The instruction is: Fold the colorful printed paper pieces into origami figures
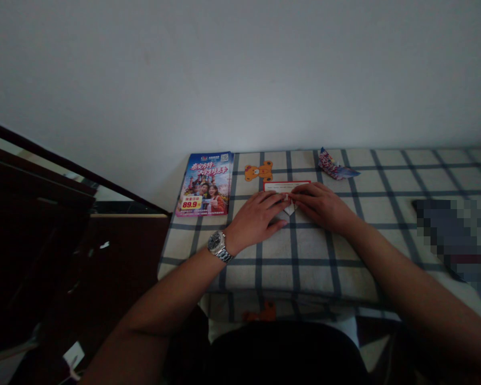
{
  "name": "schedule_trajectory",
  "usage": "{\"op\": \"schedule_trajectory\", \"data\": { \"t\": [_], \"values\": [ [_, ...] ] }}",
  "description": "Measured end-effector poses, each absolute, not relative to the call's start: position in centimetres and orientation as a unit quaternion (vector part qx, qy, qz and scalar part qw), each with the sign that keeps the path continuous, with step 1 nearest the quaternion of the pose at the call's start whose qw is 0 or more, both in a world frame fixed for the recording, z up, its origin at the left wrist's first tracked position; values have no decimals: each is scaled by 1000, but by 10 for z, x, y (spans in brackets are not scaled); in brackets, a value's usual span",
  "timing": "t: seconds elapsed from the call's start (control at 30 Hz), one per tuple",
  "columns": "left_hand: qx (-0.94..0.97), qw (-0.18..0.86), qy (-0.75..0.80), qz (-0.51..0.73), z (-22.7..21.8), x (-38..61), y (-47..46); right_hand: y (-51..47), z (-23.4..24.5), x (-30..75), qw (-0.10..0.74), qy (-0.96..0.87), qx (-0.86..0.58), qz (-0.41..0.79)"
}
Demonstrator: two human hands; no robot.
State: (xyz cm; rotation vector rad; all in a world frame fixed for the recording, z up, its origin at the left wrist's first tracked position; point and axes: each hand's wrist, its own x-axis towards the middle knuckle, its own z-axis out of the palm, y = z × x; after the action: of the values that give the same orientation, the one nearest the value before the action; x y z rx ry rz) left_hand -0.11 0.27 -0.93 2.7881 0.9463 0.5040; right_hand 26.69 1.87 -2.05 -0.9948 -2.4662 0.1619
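A partly folded sheet of paper lies flat on the checked tablecloth, white with a red-edged printed strip along its far side and a pointed corner towards me. My left hand, with a metal watch on its wrist, holds the left part down with its fingers, its thumb apart. From the right, my right hand grips the paper near the middle, fingers bent and close together. The two hands' fingertips almost meet over the fold. Much of the sheet is hidden under them.
A stack of printed flyers lies at the table's left edge. A folded colourful paper piece stands near the wall at the back right. A dark pixelated object lies on the right. The checked tablecloth has bear prints.
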Motion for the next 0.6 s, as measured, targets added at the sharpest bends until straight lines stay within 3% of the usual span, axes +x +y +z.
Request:
{"op": "schedule_trajectory", "data": {
  "t": [0.6],
  "values": [
    [930, 74, 325, 153, -10, -1, 2, 19, -24, 267, 209, -903, -374, 35]
  ]
}}
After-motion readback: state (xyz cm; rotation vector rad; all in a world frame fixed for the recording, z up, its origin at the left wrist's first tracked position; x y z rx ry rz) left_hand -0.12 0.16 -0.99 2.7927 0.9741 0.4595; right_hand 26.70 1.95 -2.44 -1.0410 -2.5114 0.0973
